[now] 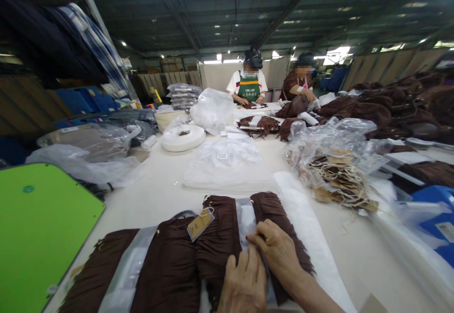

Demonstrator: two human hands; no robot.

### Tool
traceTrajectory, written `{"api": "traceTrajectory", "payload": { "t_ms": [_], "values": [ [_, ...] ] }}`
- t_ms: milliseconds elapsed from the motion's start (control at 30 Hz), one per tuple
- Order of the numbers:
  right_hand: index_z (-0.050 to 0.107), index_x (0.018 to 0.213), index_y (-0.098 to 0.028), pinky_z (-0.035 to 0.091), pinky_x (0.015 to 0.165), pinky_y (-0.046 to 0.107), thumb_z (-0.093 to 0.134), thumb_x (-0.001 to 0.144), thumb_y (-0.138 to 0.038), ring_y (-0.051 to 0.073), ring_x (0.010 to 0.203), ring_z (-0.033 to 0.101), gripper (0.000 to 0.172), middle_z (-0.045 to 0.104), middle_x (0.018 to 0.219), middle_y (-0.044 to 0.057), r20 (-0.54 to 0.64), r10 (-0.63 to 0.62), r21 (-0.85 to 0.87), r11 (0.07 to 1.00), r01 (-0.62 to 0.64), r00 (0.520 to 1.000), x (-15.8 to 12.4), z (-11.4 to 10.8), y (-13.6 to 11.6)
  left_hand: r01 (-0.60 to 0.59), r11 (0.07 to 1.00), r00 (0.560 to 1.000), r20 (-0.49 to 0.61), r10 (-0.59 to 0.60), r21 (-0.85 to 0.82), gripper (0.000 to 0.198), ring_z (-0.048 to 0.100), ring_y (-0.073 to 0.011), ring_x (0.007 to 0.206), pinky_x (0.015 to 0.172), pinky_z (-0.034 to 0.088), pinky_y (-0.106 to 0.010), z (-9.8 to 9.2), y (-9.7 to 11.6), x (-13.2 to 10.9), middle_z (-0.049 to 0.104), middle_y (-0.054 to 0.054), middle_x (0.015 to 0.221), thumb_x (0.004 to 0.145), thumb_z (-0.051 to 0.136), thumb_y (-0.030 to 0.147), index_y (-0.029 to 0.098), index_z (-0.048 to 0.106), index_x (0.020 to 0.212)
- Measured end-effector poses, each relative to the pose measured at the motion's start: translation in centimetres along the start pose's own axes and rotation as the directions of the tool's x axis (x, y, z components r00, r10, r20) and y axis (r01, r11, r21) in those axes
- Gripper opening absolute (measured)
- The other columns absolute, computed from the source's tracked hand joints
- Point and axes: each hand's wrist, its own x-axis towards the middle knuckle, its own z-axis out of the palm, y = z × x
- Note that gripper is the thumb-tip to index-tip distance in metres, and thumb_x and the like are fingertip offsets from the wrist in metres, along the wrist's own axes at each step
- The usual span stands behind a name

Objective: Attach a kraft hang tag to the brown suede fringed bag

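Observation:
A dark brown fringed piece, which looks like a handbag (170, 265), lies across the near table with gold-coloured rings and a tan hang tag (200, 224) on a white string. Two pale translucent strips cross it, a left strip (127, 270) and a right strip (245, 216). My right hand (278, 251) is closed in a pinch at the right strip's edge. Beside it, my left hand (243, 280) rests with fingers stretched flat over the strip and fringe. The strip's lower part is partly hidden by my hands.
A green board (42, 232) stands at left. Behind the bag are clear plastic bags (223, 161) and a white tape roll (182, 138). To the right lie bundled tan tags (336, 180), a blue bin (436, 209) and piled brown bags (400, 109). Two people work at the far end.

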Motion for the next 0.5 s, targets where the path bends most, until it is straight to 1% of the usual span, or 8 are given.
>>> {"api": "traceTrajectory", "payload": {
  "t_ms": [67,133,167,300,367,400,433,500],
  "values": [
    [0.048,0.058,-0.020,0.036,0.056,0.023,0.064,0.076,-0.021,0.014,0.062,0.054,0.024,0.052,0.062,-0.003,0.007,0.025,0.003,1.000,-0.025,1.000,0.0,-0.2,-0.2,-0.001,1.000,0.998,-0.062,-0.001,-0.024,0.037,0.055,-0.0226,0.086,0.072,0.039,-0.038,-0.1,0.0,0.4,0.064,-0.011,0.092,0.087,0.026,0.010,0.011,0.063,0.086],
    [0.050,0.059,-0.020,0.036,0.057,0.024,0.064,0.075,-0.019,0.014,0.061,0.054,0.022,0.053,0.062,-0.003,0.014,0.057,0.014,0.998,-0.057,0.998,0.2,-0.4,-0.3,0.004,0.999,0.996,-0.086,-0.008,-0.042,0.040,0.053,-0.0252,0.098,0.084,0.035,-0.040,0.0,0.0,0.6,0.064,-0.013,0.094,0.087,0.023,0.011,0.010,0.063,0.085],
    [0.050,0.059,-0.020,0.036,0.056,0.024,0.064,0.074,-0.019,0.014,0.060,0.054,0.021,0.054,0.062,-0.003,0.016,0.076,0.023,0.997,-0.076,0.997,0.3,-0.5,-0.4,0.019,0.999,0.995,-0.092,-0.024,-0.046,0.040,0.052,-0.0268,0.102,0.087,0.034,-0.041,0.1,0.1,0.6,0.063,-0.014,0.096,0.087,0.023,0.011,0.009,0.063,0.086],
    [0.051,0.058,-0.020,0.034,0.050,0.023,0.062,0.075,-0.021,0.013,0.052,0.052,0.020,0.054,0.057,-0.003,0.014,0.146,0.090,0.985,-0.147,0.989,1.1,-0.4,-0.7,0.052,0.998,0.996,-0.065,-0.053,-0.020,0.032,0.051,-0.0303,0.106,0.090,0.032,-0.041,1.0,0.2,0.0,0.061,-0.017,0.105,0.084,0.031,0.016,0.008,0.060,0.095],
    [0.054,0.065,-0.020,0.036,0.049,0.022,0.061,0.075,-0.021,0.013,0.050,0.052,0.012,0.054,0.055,-0.004,0.011,0.162,0.142,0.977,-0.162,0.987,1.2,-0.8,-0.9,0.044,0.999,0.998,-0.048,-0.045,-0.010,0.030,0.052,-0.0298,0.107,0.091,0.032,-0.040,1.2,0.1,-0.2,0.060,-0.017,0.108,0.084,0.032,0.019,0.009,0.058,0.096],
    [0.056,0.071,-0.020,0.038,0.050,0.022,0.061,0.075,-0.021,0.012,0.051,0.052,0.006,0.055,0.057,-0.005,0.004,0.167,0.161,0.973,-0.165,0.986,1.1,-1.3,-0.9,0.040,0.999,0.998,-0.039,-0.041,-0.011,0.030,0.052,-0.0293,0.107,0.092,0.032,-0.040,1.2,-0.1,-0.3,0.060,-0.016,0.110,0.085,0.033,0.019,0.009,0.058,0.097],
    [0.057,0.079,-0.020,0.040,0.051,0.022,0.060,0.075,-0.022,0.012,0.052,0.053,0.005,0.056,0.060,-0.004,-0.016,0.170,0.180,0.970,-0.165,0.985,0.7,-2.1,-0.7,0.034,0.999,0.999,-0.037,-0.035,-0.013,0.029,0.053,-0.0286,0.107,0.092,0.032,-0.039,1.1,-0.2,-0.3,0.060,-0.016,0.112,0.085,0.032,0.018,0.010,0.058,0.096],
    [0.058,0.090,-0.019,0.044,0.056,0.022,0.058,0.078,-0.028,0.013,0.058,0.055,0.015,0.058,0.067,-0.002,-0.121,0.171,0.213,0.967,-0.143,0.978,-0.5,-4.8,0.4,-0.015,1.000,0.999,-0.040,0.015,-0.016,0.026,0.055,-0.0268,0.106,0.090,0.035,-0.038,1.2,-0.7,-0.6,0.061,-0.014,0.112,0.087,0.034,0.017,0.013,0.058,0.096]
  ]
}}
